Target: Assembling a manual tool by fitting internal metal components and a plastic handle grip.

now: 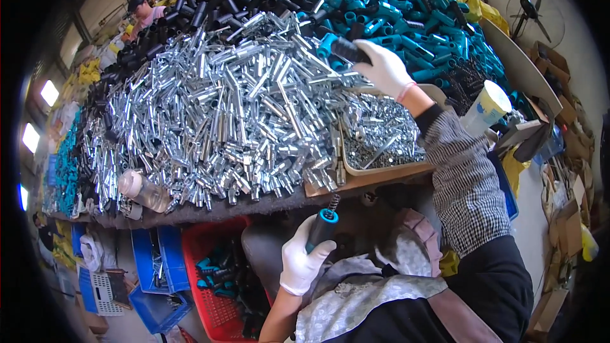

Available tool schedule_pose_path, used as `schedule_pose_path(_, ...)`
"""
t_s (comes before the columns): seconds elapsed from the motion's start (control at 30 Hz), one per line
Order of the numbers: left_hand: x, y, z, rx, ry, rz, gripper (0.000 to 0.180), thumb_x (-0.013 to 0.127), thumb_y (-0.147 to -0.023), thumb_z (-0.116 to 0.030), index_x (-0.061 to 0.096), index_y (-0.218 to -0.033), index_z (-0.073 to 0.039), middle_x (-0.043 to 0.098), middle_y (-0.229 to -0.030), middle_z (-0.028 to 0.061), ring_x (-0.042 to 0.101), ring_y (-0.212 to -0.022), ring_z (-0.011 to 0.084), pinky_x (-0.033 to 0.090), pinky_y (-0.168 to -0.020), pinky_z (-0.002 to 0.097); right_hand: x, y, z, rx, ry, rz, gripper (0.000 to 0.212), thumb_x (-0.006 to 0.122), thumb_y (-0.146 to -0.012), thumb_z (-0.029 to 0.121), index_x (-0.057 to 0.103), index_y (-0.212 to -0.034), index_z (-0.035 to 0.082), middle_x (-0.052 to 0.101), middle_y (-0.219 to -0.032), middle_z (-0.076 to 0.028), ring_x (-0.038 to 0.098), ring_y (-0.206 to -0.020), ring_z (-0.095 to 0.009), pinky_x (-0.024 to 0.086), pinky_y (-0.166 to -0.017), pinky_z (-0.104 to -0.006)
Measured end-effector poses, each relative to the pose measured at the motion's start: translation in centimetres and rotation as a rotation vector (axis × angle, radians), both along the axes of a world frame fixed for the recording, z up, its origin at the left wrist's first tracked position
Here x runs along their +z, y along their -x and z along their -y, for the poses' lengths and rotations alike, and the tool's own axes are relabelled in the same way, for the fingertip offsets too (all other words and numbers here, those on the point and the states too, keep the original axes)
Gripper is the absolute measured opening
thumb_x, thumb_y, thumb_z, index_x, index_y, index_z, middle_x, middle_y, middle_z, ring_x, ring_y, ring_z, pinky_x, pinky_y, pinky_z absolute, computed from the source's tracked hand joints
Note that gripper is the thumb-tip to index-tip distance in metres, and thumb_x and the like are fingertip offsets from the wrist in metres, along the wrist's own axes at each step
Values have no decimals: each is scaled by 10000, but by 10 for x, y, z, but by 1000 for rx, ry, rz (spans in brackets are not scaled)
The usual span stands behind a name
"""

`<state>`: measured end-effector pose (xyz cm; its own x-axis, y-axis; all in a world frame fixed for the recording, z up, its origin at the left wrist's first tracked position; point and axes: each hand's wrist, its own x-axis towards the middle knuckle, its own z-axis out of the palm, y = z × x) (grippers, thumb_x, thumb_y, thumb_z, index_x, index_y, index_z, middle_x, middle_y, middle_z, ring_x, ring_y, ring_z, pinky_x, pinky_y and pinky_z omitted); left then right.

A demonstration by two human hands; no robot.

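My workbench (267,206) in a cluttered workshop is buried under silver metal tubes (222,114), uncountable. 1 tray of small screws (381,133), 1 red crate (216,305) below. My left hand (304,260) grips 1 black-and-blue handle (323,228) at my lap; my right hand (383,67) clamps 1 black grip (348,49) above the pile.

head view, downward, close over workbench (267,206), perhaps

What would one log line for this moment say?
left hand: holds black-and-blue handle | right hand: grips black piece at teal pile | screw tray: beside
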<state>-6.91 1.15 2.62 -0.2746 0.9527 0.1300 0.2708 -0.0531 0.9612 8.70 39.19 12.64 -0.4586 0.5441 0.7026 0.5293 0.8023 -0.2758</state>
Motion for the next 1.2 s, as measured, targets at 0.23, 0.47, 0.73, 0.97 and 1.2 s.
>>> schedule_pose_path(0.23,13,-18,-1,-101,-37,-166,587,809,-805,-301,594,-1272,-18,698,-977,204,716,-865,312,543,-781,344,-11,-51,199,573,1269,-1017,490,494,-1028,444,570,-1195,-10,662,-950,-129,679,-824,-253,564,-740,-370)
schedule_pose_path(0.47,21,-37,13,-246,55,-252,576,765,-843,-360,584,-1282,-33,694,-1005,210,716,-906,341,548,-775,363,-46,-74,253,554,1347,-1142,529,519,-1008,483,549,-1221,-1,646,-998,-111,671,-888,-247,565,-839,-435)
schedule_pose_path(0.73,21,-27,19,-325,164,-276,680,801,-796,-442,598,-1273,-2,705,-1000,177,715,-911,257,533,-810,343,-71,-74,270,754,1559,-990,562,470,-1027,494,637,-1105,-37,658,-1044,-162,676,-879,-262,535,-861,-388)
schedule_pose_path(0.97,10,-3,29,-373,57,-356,587,782,-815,-396,629,-1228,-8,698,-992,216,699,-867,368,546,-768,389,-55,-108,257,707,1808,-62,614,766,-843,285,561,-1346,0,676,-1129,-95,677,-967,-190,544,-883,-334)
schedule_pose_path(1.2,0,10,24,-699,403,-90,562,763,-821,-351,650,-1234,12,715,-1040,195,695,-946,275,522,-859,363,-68,-95,278,755,-137,539,365,662,-789,135,655,-1153,163,561,-796,-58,623,-813,-237,486,-892,-429)
